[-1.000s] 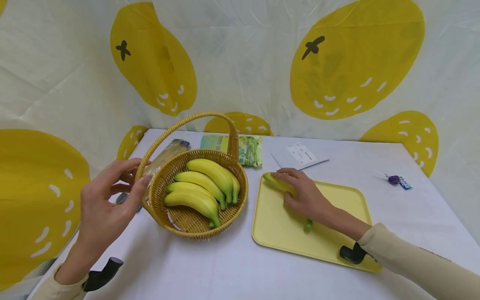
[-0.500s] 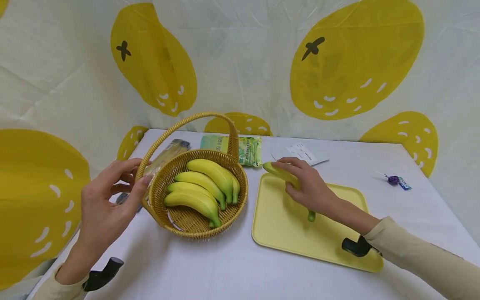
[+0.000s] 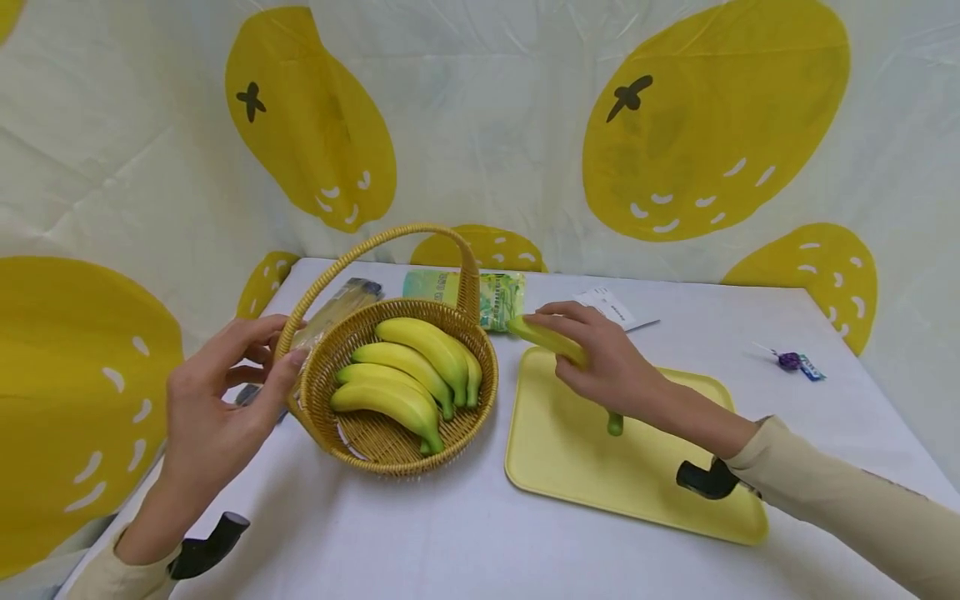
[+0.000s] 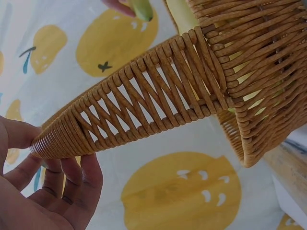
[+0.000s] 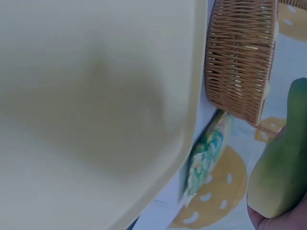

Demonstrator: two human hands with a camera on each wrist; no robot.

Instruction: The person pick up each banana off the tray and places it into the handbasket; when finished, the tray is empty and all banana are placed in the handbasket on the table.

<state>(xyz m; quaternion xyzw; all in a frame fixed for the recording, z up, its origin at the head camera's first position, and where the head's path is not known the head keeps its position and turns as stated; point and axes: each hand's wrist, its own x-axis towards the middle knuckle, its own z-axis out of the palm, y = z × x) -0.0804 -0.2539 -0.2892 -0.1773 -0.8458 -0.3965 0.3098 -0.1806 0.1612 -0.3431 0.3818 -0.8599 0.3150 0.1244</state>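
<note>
My left hand (image 3: 217, 408) pinches the side of the arched handle (image 3: 358, 252) of a wicker basket (image 3: 384, 469); thumb and fingertips on the handle (image 4: 144, 93) show in the left wrist view too. Several yellow bananas (image 3: 397, 402) with green tips lie inside that basket. Over the pale yellow tray (image 3: 558, 471) my right hand (image 3: 613, 367) grips one more banana (image 3: 546, 335) from above, clear of the tray surface. Its greenish end (image 5: 283, 167) fills the right edge of the right wrist view. The palm hides the banana's middle.
Behind the basket lie a green-yellow packet (image 3: 504, 300) and a clear-wrapped bundle (image 3: 337, 307). A white labelled envelope or card (image 3: 611, 308) sits beyond the tray. A purple-wrapped lollipop (image 3: 789, 361) lies at the right. Patterned fabric (image 3: 487, 125) hangs behind the table.
My right hand has lifted the banana off the tray and shifted it slightly left, towards the basket. The left hand keeps its hold on the handle.
</note>
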